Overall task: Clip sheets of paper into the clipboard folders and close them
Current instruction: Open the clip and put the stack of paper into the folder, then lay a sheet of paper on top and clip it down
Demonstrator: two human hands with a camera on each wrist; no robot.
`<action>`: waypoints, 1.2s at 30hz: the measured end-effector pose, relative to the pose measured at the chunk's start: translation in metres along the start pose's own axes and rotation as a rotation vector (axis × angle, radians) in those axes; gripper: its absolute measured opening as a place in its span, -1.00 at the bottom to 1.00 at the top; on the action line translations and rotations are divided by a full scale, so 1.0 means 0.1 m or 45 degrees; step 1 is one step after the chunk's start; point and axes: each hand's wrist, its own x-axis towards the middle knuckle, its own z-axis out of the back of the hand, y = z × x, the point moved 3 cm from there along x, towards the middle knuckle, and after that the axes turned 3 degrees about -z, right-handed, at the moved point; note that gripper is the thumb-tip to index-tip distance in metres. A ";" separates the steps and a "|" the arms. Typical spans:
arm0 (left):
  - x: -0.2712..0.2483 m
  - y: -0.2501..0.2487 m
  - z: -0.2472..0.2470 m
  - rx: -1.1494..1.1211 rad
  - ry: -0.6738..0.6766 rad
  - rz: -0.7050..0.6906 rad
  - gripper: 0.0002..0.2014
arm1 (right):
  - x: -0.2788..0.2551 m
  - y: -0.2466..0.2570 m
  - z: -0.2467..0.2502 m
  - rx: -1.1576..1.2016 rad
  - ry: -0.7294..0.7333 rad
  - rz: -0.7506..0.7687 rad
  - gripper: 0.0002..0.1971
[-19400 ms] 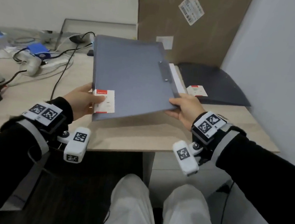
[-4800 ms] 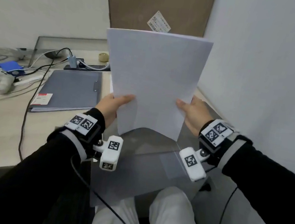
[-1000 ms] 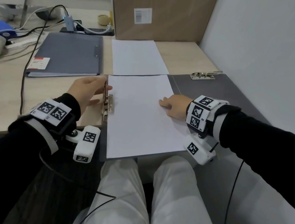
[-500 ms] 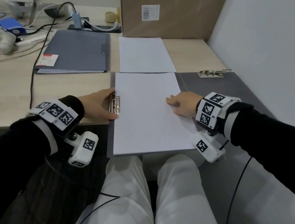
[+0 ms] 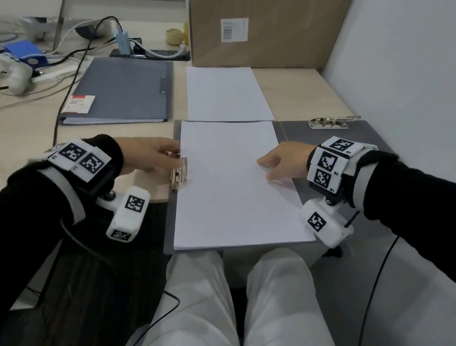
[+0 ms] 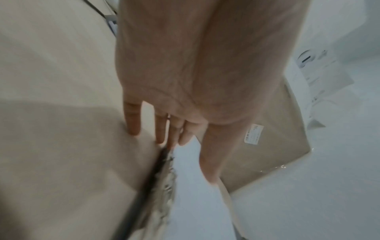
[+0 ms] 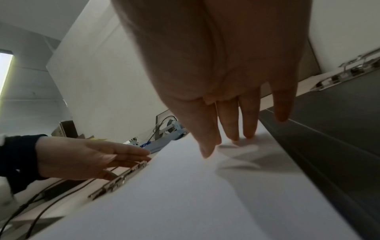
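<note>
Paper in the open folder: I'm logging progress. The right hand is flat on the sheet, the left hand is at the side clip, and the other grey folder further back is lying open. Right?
Not quite. The head view shows the other grey folder lying closed, label on its cover. The rest holds: the right hand is flat on the sheet, and the left hand is at the side clip.

Head view is evenly lit, soft indoor light, pretty sharp, with wide-angle bending at the edges. Left wrist view is washed out and smeary, the metal clip just motion blur. Right wrist view is dimmer: fingers cast soft shadows on the paper, bright strip far left.
</note>
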 end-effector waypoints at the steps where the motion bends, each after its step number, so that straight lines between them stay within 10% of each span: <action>1: 0.06 -0.04 0.07 -0.022 -0.100 0.045 -0.37 | 0.03 -0.01 0.05 0.069 0.000 -0.010 -0.71; 12: 1.18 -0.57 0.52 -0.284 -0.584 0.213 -0.55 | 1.05 -0.15 0.56 0.194 -0.084 -0.084 -0.43; 24: 1.87 -0.62 0.65 -0.657 -0.486 0.472 -0.61 | 1.46 -0.20 0.59 -0.142 0.051 -0.010 -0.57; 29: 1.97 -0.77 0.66 -0.529 -0.514 0.420 -0.93 | 1.45 -0.20 0.59 -0.061 -0.002 -0.041 -0.55; 36: 1.71 -0.88 0.80 -0.396 -0.790 -0.018 -0.56 | 1.37 -0.42 0.72 0.795 -0.341 -0.137 -0.61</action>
